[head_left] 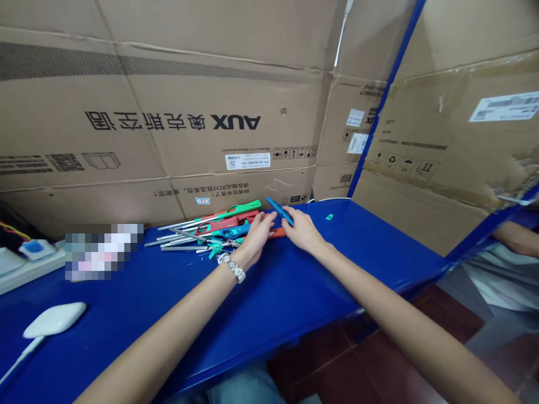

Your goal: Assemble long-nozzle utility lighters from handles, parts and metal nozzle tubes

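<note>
My right hand (pixel 304 229) is closed on a blue lighter handle (pixel 281 211), which slants up and to the left out of the fingers. No metal tube shows on it. My left hand (pixel 257 238) is beside it, fingers stretched towards the handle, with no held thing visible. Under and left of that hand lies a pile of long-tube lighters: a green one (pixel 243 209) on top, a red one (pixel 219 226) and a blue one (pixel 238 230) below. An orange handle (pixel 278 232) shows between my hands. Small teal plastic parts (pixel 215 248) lie at the pile's front.
Cardboard walls (pixel 168 101) close off the back and right of the blue table (pixel 202 320). A teal piece (pixel 329 216) lies to the right. On the left are a white charger (pixel 56 320), a power strip (pixel 37 266) and a blurred-out item. Another person's arm (pixel 517 238) shows far right.
</note>
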### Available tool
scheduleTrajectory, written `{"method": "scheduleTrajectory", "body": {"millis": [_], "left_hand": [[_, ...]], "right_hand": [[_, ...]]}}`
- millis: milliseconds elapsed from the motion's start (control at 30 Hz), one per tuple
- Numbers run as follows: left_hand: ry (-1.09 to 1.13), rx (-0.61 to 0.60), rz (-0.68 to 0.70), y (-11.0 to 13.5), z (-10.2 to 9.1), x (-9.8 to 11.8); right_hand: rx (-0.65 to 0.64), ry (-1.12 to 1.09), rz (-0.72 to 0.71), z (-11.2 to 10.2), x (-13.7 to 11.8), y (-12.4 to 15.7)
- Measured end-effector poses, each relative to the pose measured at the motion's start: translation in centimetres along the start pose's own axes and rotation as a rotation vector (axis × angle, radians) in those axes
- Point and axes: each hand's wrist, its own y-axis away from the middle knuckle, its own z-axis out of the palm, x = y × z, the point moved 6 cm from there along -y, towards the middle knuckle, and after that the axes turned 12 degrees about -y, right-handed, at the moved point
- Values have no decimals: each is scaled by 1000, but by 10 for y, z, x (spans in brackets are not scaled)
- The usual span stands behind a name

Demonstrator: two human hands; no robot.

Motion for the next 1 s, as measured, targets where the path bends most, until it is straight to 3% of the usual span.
{"method": "scheduleTrajectory", "body": {"millis": [67, 133, 300, 400, 600, 733, 833, 1000], "left_hand": [[-13, -59, -19, 13, -6, -5], [-123, -92, 87, 28, -17, -1], [-173, -97, 194, 56, -62, -1], [-277, -37, 233, 65, -93, -5], [-706, 106, 305, 76, -146, -15], [-827, 153, 300, 72, -168, -23], [-863, 165, 271, 68, -176, -28], [-1061, 158, 363, 71, -180, -23]], "right_hand": [[-68, 124, 72, 6, 9, -20], [-108, 236, 127, 11, 14, -35], [-129, 433, 134, 24, 13, -49], [-121, 478, 133, 30, 15, -46], [-48, 492, 115, 34, 20, -36], [6, 318, -70, 46, -13, -30], [-119, 190, -235, 74, -51, -23], [-271, 134, -322, 109, -90, -15]]}}
